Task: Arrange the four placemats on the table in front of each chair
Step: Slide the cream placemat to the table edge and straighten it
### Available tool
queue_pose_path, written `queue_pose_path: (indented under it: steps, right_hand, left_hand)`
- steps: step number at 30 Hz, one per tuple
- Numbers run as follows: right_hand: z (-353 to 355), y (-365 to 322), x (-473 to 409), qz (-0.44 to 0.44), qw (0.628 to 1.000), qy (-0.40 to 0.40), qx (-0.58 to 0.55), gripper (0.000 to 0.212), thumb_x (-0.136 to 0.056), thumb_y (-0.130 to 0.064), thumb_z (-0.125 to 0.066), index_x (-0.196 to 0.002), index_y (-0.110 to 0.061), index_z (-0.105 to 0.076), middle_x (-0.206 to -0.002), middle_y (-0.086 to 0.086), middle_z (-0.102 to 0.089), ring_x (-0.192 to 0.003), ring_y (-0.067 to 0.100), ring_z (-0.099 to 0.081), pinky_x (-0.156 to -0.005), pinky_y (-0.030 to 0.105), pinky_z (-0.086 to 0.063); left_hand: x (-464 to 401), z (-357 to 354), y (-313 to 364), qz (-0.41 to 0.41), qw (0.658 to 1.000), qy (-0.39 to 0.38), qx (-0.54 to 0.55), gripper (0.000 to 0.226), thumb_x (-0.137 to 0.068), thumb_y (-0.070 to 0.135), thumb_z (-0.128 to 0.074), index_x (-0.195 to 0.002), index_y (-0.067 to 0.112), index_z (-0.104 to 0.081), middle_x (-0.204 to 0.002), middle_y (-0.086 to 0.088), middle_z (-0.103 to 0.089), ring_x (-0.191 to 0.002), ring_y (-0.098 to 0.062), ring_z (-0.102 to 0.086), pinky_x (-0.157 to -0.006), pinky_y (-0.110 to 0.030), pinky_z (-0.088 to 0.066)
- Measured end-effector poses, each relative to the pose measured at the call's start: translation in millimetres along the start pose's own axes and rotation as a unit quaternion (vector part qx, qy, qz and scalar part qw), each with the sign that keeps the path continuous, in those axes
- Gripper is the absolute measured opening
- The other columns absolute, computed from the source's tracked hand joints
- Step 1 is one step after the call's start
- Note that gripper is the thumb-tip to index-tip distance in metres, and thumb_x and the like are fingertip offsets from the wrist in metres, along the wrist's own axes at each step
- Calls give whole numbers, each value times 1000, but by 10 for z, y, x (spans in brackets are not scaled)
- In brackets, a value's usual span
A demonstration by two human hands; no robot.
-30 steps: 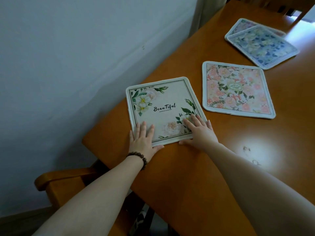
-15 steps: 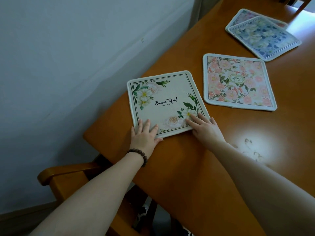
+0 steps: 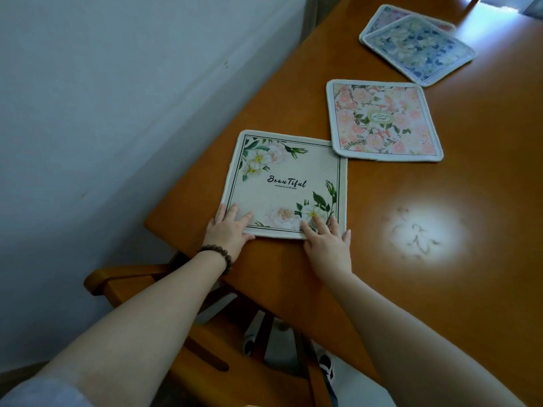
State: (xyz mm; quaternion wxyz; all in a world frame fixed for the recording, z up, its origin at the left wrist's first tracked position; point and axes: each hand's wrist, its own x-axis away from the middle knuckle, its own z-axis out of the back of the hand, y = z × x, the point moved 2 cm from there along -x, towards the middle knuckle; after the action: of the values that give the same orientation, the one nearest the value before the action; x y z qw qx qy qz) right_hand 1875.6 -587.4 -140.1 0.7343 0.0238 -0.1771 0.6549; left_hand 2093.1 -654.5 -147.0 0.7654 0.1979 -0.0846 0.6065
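Observation:
A cream placemat printed with white flowers and the word "BeauTiful" lies near the table's left corner. My left hand presses its near left corner, thumb along the front edge. My right hand lies flat on its near right corner. The mat's far right corner meets the near corner of a pink floral placemat, which seems to lie on top. Farther back, a blue floral placemat partly covers a fourth placemat.
The wooden table runs along a pale wall on the left, with a bright glare patch on its right. A wooden chair stands below the table's near left corner. A shoe shows on the floor.
Under both hands the cream placemat has turned clockwise and slid back and right, so its far corner now touches the pink placemat. The view has shifted left and down.

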Motion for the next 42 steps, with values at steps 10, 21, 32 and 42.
queue_pose_path:
  steps: [10, 21, 32, 42]
  right_hand:
    - [-217, -308, 641, -63, 998, -16, -10, 51, -100, -39, -36, -148, -38, -19, -160, 5, -8, -145, 39, -4, -111, 63, -17]
    - [-64, 58, 486, -145, 970, -6, -196, 124, -62, -72, -67, -149, -32, 12, -155, 12, 26, -143, 28, 20, -118, 46, 0]
    - [-201, -126, 592, -184, 946, 20, -267, 114, -70, -57, -73, -152, -26, 0, -159, 7, 13, -145, 23, 14, -116, 39, -2]
    - [-379, -481, 1089, -172, 950, -22, -261, 117, -69, -58, -73, -150, -32, 8, -156, 9, 24, -143, 25, 21, -114, 39, 2]
  left_hand:
    - [243, 79, -222, -63, 997, -50, 2, 66, -89, 44, -59, -146, 30, -31, -159, -5, -11, -145, -23, -2, -116, -44, -16]
    - [76, 201, -323, -15, 997, -70, 13, 136, -49, 72, -76, -147, 39, 13, -158, -9, 13, -145, -29, 9, -114, -50, -14]
    - [40, 70, -462, -46, 997, -52, -26, 138, -45, 75, -76, -147, 39, 11, -159, -6, 0, -145, -26, -2, -114, -47, -16]
    - [336, 147, -733, -67, 987, -71, -125, 136, -49, 75, -74, -148, 35, 10, -159, -8, -2, -144, -29, -5, -113, -46, -20]
